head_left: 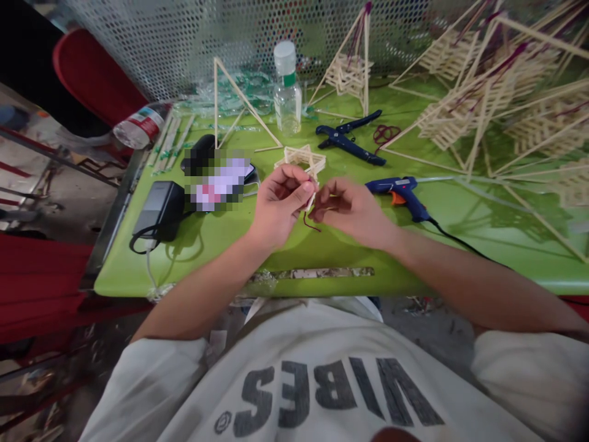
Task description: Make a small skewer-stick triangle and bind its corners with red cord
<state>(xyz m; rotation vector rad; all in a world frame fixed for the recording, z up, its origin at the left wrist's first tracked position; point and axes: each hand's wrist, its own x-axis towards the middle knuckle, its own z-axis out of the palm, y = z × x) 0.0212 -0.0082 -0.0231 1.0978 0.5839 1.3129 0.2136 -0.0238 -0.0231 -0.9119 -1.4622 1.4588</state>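
My left hand (pixel 281 205) is closed, thumb and forefinger pinching the near edge of a small star-shaped frame of thin wooden sticks (pixel 318 162). A dark red string (pixel 313 226) dangles below the fingertips, its upper part hidden. My right hand (pixel 352 212) is close beside on the right, fingers curled toward the frame and smeared by motion. Whether it touches the string or frame I cannot tell. To its right lies a blue glue gun (pixel 405 195) with an orange trigger. Beyond the hands are dark blue cutters (pixel 346 137) and a bundle of red string (pixel 385 135).
Finished-looking stick structures (pixel 451 116) crowd the right of the green table (pixel 221 258). A bare stick triangle (pixel 239 92) and a clear bottle (pixel 288 92) stand at the back. Left are a phone (pixel 223 183), a grey power bank (pixel 159 209) and wrapped stick bundles (pixel 172 144).
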